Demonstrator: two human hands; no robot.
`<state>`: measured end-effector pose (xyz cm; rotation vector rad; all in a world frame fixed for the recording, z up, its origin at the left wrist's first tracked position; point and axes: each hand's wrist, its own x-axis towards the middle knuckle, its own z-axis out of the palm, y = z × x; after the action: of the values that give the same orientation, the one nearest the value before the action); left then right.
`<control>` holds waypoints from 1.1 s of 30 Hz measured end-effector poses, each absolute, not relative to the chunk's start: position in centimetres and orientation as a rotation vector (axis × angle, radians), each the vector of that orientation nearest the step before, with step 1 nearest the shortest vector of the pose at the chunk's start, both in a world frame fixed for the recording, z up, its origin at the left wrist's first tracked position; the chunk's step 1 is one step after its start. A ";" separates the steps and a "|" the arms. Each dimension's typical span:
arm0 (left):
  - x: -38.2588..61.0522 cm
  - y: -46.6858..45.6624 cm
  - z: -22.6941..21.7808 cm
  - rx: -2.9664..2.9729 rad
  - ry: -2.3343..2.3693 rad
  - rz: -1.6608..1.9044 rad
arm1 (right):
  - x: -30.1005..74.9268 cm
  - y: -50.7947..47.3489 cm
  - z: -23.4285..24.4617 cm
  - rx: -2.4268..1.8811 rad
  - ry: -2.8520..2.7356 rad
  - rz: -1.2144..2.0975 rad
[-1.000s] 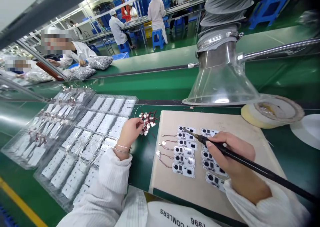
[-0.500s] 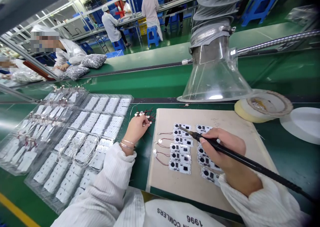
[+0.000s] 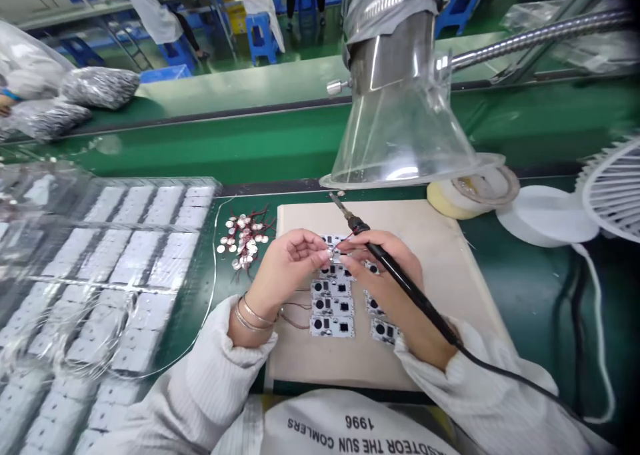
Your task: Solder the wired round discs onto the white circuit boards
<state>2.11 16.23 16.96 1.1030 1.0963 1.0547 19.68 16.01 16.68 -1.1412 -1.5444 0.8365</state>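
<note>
My left hand (image 3: 287, 265) pinches a small silver disc with thin wires (image 3: 331, 255) over the work mat. The fingertips of my right hand (image 3: 395, 275) are closed close to it, at the disc's dark red wires. A black soldering iron (image 3: 407, 288) lies in the same right hand, its metal tip pointing up and away to the left. Below both hands, white circuit boards (image 3: 332, 307) lie in two columns on the beige mat (image 3: 435, 255), partly covered by the hands. A loose pile of wired discs (image 3: 245, 241) rests left of the mat.
Clear trays of white panels (image 3: 163, 231) fill the left side, with coiled white wire (image 3: 95, 321) on top. A transparent fume hood (image 3: 400, 141) hangs beyond the mat. A tape roll (image 3: 445, 198), a white round lid (image 3: 543, 218) and a white fan (image 3: 617, 188) stand at right.
My left hand has come from the disc pile to the mat with one disc. My right hand has moved in beside it, and the iron's tip has lifted off the boards. The view has turned right.
</note>
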 end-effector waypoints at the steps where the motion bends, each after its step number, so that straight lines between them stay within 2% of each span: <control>1: 2.4 16.1 16.9 1.086 1.077 1.045 | 19.5 16.0 16.6 -1.120 -1.522 0.863; 10: 2.7 15.2 16.5 1.058 1.070 1.044 | 19.3 15.8 15.3 -1.028 -1.465 0.951; 19: 4.3 14.1 15.6 0.857 0.983 1.210 | 18.8 15.5 15.3 -0.908 -1.284 1.046; 33: 3.6 14.3 16.5 1.057 1.060 1.108 | 19.3 15.7 15.1 -0.943 -1.172 1.088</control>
<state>3.61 14.33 16.46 1.0571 1.0604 1.1077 19.30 15.74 15.09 -0.9432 -1.1724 1.0880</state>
